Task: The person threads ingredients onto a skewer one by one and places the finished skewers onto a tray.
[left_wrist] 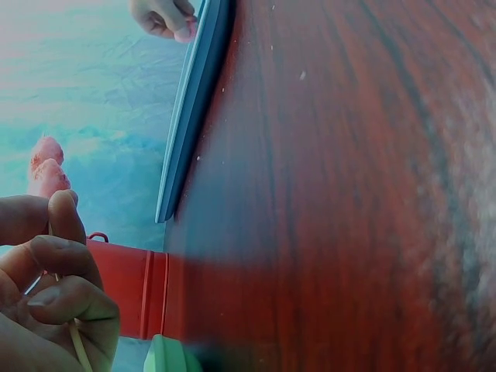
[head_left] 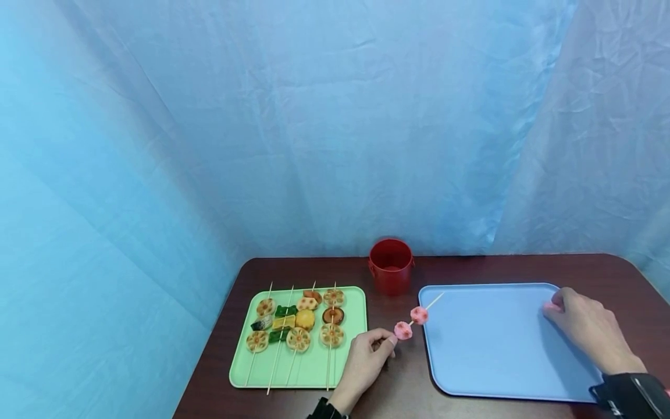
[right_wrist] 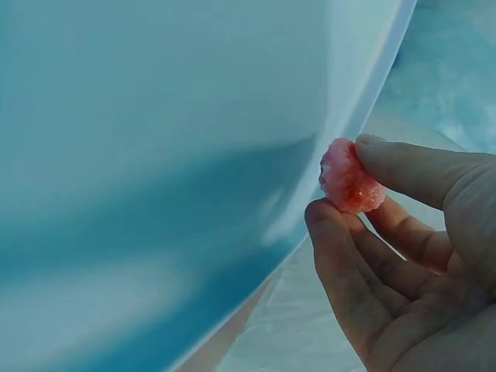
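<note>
My left hand [head_left: 365, 362] grips a wooden skewer [left_wrist: 80, 346] between the two trays. Two pink toy food balls [head_left: 403, 330] are threaded on it, and the bare tip [head_left: 435, 299] slants up over the near-left corner area of the blue tray [head_left: 487, 343]. With thumb and fingertips, my right hand [head_left: 588, 329] pinches a loose pink toy food ball [right_wrist: 350, 178] at the blue tray's right edge. In the right wrist view the ball's reddish marking faces the palm side. No skewer shows through this ball.
A light green tray [head_left: 239, 372] on the left carries several skewers of toy food, with lotus root slices [head_left: 298, 339], a mushroom [head_left: 332, 316] and green pieces. A red bucket [head_left: 391, 273] stands at the table's back edge, before a blue cloth backdrop [head_left: 335, 128]. The table [head_left: 403, 378] is dark wood.
</note>
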The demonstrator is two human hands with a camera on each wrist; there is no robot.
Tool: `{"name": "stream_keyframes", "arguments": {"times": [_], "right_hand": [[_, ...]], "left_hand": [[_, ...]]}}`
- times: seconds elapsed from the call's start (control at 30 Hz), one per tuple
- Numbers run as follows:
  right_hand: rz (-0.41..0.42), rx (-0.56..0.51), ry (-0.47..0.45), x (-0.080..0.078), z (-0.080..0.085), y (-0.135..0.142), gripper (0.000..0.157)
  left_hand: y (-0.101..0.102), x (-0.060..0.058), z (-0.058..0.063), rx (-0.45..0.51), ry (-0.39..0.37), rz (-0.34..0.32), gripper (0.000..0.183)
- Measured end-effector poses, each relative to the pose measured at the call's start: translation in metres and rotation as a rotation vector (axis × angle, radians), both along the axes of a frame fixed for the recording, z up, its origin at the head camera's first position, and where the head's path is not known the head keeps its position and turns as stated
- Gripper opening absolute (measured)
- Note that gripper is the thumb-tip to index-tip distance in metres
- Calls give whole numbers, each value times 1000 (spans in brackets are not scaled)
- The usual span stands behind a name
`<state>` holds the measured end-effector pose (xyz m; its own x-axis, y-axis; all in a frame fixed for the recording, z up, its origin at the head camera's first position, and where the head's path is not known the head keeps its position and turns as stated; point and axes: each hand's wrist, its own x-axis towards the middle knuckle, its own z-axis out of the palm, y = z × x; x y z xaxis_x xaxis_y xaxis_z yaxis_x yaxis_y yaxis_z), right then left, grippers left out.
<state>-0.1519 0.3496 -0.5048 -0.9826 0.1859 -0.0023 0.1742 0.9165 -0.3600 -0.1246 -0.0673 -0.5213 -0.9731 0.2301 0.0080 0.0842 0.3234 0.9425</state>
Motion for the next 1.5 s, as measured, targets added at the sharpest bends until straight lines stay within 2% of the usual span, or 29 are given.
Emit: {"name": "stream_keyframes", "arguments": {"times": [0.13, 0.33, 0.6, 0.77, 1.1, 1.27, 1.5], "right_hand": [[3, -8, 66, 4, 3, -8, 39], [70, -32, 172, 13, 13, -27, 36], [136, -88, 232, 24, 29, -49, 40], [155, -107, 276, 24, 36, -67, 47], [205, -127, 438, 28, 45, -102, 38], [182, -238, 387, 29, 47, -112, 43], [130, -455, 195, 26, 48, -121, 53]], "left_hand": [[0, 0, 0, 1, -4, 1, 26], [1, 1, 1, -5, 1, 1, 26], [2, 1, 1, -9, 16, 2, 25], [4, 2, 1, -9, 28, -2, 25], [5, 4, 4, -10, 34, -24, 23], [5, 4, 4, 2, 24, -35, 24], [6, 6, 3, 14, 13, -45, 25]]}}
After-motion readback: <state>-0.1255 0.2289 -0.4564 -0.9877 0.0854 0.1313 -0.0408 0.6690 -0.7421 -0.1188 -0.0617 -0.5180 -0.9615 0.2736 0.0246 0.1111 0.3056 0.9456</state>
